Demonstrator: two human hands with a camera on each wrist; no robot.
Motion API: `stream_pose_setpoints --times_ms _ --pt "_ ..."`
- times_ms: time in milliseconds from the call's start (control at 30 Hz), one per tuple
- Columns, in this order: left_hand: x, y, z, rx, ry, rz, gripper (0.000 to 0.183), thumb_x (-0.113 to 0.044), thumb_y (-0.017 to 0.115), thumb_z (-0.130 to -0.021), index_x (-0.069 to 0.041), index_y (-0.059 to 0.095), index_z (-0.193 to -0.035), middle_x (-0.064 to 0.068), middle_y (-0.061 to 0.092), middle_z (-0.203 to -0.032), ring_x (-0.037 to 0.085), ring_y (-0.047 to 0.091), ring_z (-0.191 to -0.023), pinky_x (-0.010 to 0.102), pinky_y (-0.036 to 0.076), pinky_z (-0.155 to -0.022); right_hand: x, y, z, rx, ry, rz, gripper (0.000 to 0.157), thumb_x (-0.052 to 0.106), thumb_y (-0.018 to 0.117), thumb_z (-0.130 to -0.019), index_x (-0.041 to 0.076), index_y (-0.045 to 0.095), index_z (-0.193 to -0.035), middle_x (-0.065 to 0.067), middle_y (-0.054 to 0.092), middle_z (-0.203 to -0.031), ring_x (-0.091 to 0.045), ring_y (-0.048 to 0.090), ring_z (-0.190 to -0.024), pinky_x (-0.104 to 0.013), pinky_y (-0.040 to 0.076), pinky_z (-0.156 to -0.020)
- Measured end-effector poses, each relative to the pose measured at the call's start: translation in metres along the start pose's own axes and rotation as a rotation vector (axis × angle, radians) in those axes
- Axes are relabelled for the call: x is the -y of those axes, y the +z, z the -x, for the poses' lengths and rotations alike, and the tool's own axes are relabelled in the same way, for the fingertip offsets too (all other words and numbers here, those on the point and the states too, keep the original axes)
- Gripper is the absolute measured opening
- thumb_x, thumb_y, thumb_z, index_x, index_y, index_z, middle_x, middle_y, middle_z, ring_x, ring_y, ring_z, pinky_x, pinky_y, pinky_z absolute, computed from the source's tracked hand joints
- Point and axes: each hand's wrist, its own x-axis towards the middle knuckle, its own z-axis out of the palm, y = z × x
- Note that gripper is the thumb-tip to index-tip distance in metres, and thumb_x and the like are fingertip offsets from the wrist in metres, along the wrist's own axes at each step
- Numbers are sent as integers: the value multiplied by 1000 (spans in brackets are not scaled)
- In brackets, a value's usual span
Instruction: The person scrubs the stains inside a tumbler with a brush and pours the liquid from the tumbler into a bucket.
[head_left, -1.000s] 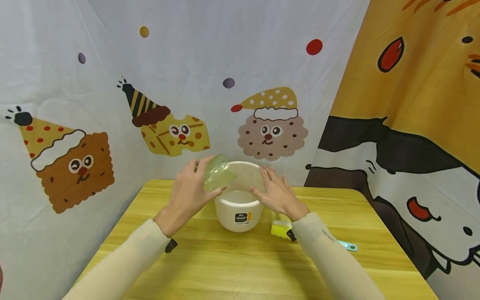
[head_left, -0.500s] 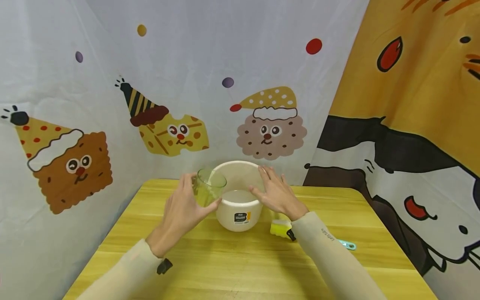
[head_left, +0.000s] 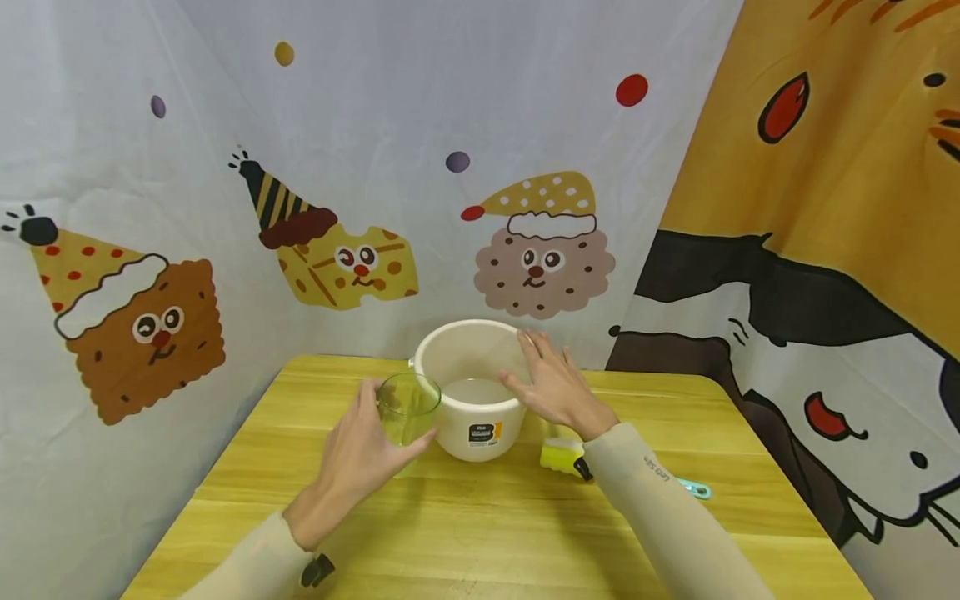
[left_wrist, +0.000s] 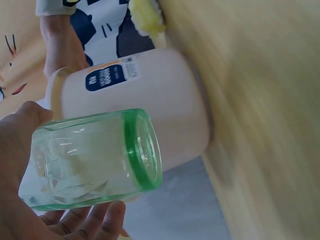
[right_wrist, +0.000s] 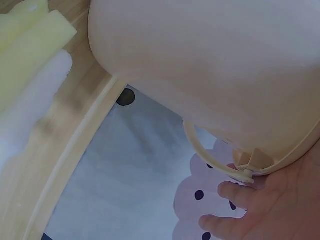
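Observation:
My left hand point(head_left: 356, 454) grips a clear green glass cup point(head_left: 408, 408) between thumb and fingers, just left of a white plastic bucket point(head_left: 468, 437). The cup stands nearly upright, mouth up, and looks clear inside; its thick green base point(left_wrist: 142, 150) faces the tabletop in the left wrist view. On the bucket's right rim lies my right hand point(head_left: 558, 392), thumb to the inside and fingers outside. Those fingers point(right_wrist: 237, 195) sit near the hinge of the bucket's handle point(right_wrist: 210, 155) in the right wrist view. A pale surface point(head_left: 476, 392) shows low inside the bucket.
Under the right forearm lies a yellow-and-white sponge-like head point(head_left: 558, 457); a light blue handle end point(head_left: 695, 489) shows on the sleeve's other side. The wooden table point(head_left: 480, 533) meets a printed cloth backdrop point(head_left: 420, 125) behind the bucket.
The left hand has brought the glass cup down and left from over the bucket's rim, turning it from tipped to nearly upright. The right hand stays at the rim.

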Motion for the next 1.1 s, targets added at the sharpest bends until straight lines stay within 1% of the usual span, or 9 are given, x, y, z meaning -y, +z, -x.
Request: stream_pose_setpoints --times_ms 167,300,367,500,633,767,867,1100 --pt "8 6 10 43 -56 -12 96 -54 104 -83 -6 53 -149 15 76 -121 30 77 -93 38 61 -67 0 0 0 -2 0 -3 96 67 53 -117 9 21 -186 -21 21 -195 -49 15 -182 -79 5 -145" --pt "11 8 16 75 -79 3 96 -53 104 -83 -6 54 -149 16 78 -122 32 79 -95 38 64 -69 0 0 -1 -2 0 -5 98 70 51 -116 10 21 -187 -20 21 -195 -48 15 -183 -79 5 -145" --pt "12 10 18 87 -80 14 96 -53 105 -82 -6 54 -149 16 79 -121 31 80 -95 38 64 -70 1 0 -1 -3 -1 -4 99 72 50 -115 11 20 -187 -20 21 -195 -48 15 -183 -78 5 -145" --pt "15 12 22 105 -76 39 97 -51 107 -80 -5 54 -147 17 81 -120 33 81 -95 37 67 -71 2 0 -1 -6 0 -4 97 68 52 -116 10 20 -187 -20 21 -195 -48 15 -183 -78 6 -145" --pt "16 14 26 111 -66 54 95 -49 109 -79 -5 55 -143 16 81 -117 29 81 -94 37 68 -73 1 1 -1 -6 1 -1 94 64 54 -117 10 21 -187 -20 21 -195 -49 15 -182 -79 6 -145" --pt "17 16 28 123 -67 83 93 -45 111 -77 -7 55 -141 15 81 -117 27 81 -97 39 71 -78 0 0 0 -6 4 -2 96 66 54 -117 10 21 -187 -20 20 -195 -48 15 -183 -78 6 -145" --pt "18 17 29 132 -71 108 93 -43 112 -76 -7 55 -141 16 81 -118 28 82 -100 41 73 -81 0 -1 1 -5 6 2 97 68 52 -116 10 20 -187 -19 20 -195 -48 15 -183 -78 5 -145" --pt "20 18 33 155 -79 144 93 -42 113 -75 -5 56 -139 18 81 -122 33 84 -107 44 74 -87 0 -1 1 -5 2 5 95 65 54 -117 10 21 -187 -20 20 -195 -49 14 -183 -79 5 -145"
